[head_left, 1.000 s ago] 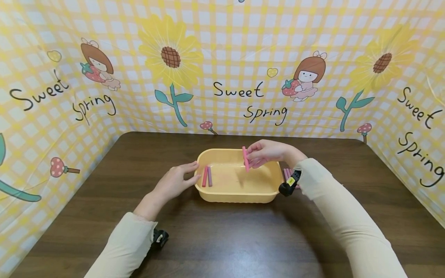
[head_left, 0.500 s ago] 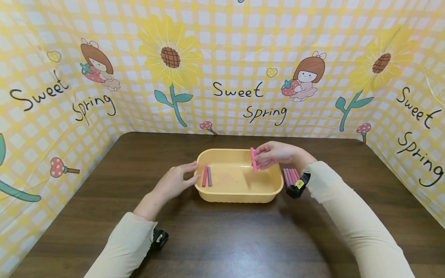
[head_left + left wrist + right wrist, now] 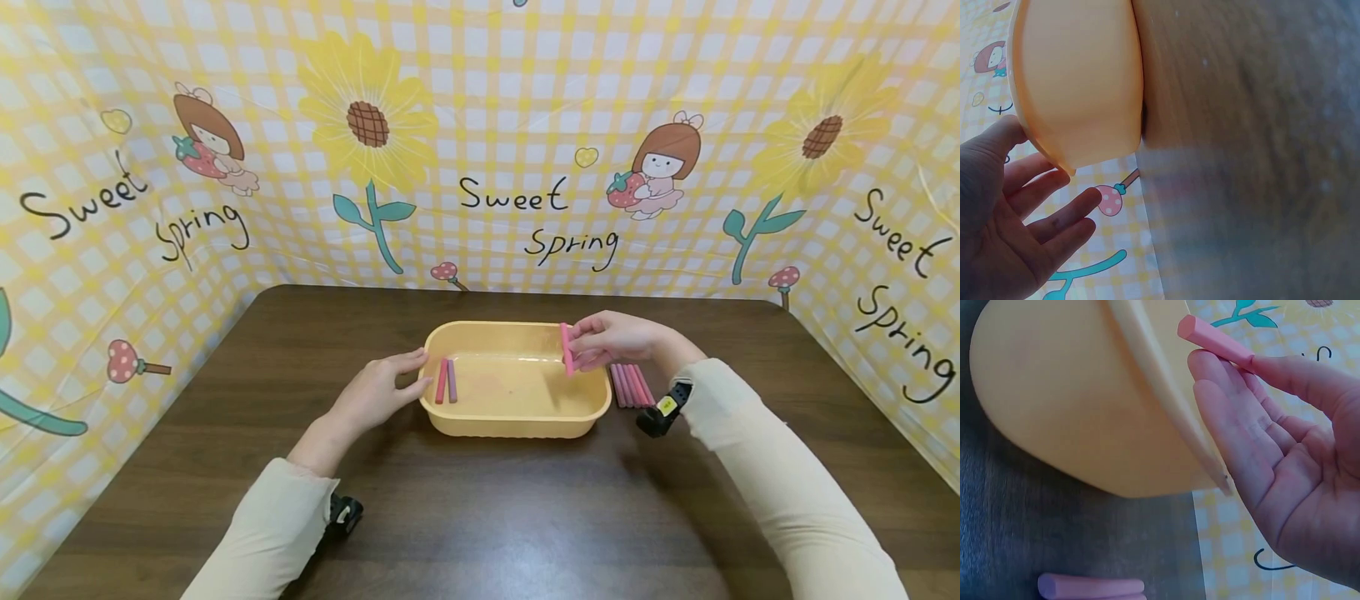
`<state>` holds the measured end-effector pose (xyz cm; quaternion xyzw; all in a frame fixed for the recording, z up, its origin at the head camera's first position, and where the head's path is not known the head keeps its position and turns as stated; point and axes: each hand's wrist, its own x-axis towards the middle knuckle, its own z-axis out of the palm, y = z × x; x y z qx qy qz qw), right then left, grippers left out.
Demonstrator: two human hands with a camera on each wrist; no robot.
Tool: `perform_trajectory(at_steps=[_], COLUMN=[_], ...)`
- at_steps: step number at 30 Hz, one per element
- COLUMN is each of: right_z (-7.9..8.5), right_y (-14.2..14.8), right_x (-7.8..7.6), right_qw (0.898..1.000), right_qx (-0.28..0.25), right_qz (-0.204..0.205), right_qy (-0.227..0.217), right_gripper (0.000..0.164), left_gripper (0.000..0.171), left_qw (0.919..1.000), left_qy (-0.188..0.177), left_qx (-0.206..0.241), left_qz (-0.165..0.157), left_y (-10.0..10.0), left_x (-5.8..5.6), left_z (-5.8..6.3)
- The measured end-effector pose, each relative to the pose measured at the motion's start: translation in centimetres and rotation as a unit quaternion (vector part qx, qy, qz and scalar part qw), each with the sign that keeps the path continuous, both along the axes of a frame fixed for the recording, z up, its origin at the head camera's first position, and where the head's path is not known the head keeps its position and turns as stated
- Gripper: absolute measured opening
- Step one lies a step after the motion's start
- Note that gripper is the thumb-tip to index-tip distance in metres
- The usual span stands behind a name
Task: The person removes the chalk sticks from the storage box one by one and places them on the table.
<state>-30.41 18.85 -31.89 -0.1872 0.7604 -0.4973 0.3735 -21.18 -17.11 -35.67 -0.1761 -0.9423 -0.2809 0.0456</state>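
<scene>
- While a right hand (image 3: 611, 340) pinches a slim bright-pink matte stick (image 3: 567, 350) between thumb and fingertips, raised above the right end of a shallow yellow round-cornered basin (image 3: 517, 427), that narrow grip could let the piece twist or slip if the thumb pressure eases
- Against the basin's left end, a left hand (image 3: 378, 392) rests with fingers loosely extended, touching the rim without clasping anything; such light contact might let the basin slide on the dark wood-grain bench (image 3: 480, 517) if its right rim were bumped
- Just inside the left end, a slim reddish-pink stick (image 3: 440, 382) and a slim muted-purple stick (image 3: 452, 382) lie side by side, and a jolt to the basin could roll them out of line
- Beside the right outer wall, a row of slim pink and purple sticks (image 3: 630, 385) lies on the bench, close to a black wrist-worn camera (image 3: 663, 410); a low sweep of that wrist could scatter them
- Squeezed too hard, the pinched stick, apparently soft or brittle, could dent or snap
</scene>
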Motion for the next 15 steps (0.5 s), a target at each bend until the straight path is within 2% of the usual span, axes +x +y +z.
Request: perform_trajectory(at_steps=[6,15], right_z=[-0.2,-0.5], right_y=[1.1,2.8], right_x=[0.1,0.5], right_qw=[1.0,0.999], right_qx=[-0.008,-0.013], right_qz=[0.002,-0.016], right_qy=[0.009,0.033], right_gripper=[0.04,0.034], left_gripper=[0.047,0.047], left_qw=[1.0,1.0], left_qy=[0.003,0.005], left_qx=[0.003,0.006], left_qz=[-0.002,-0.004], left_y=[0.0,0.0], left_x=[0.0,0.0], left_z=[0.0,-0.1])
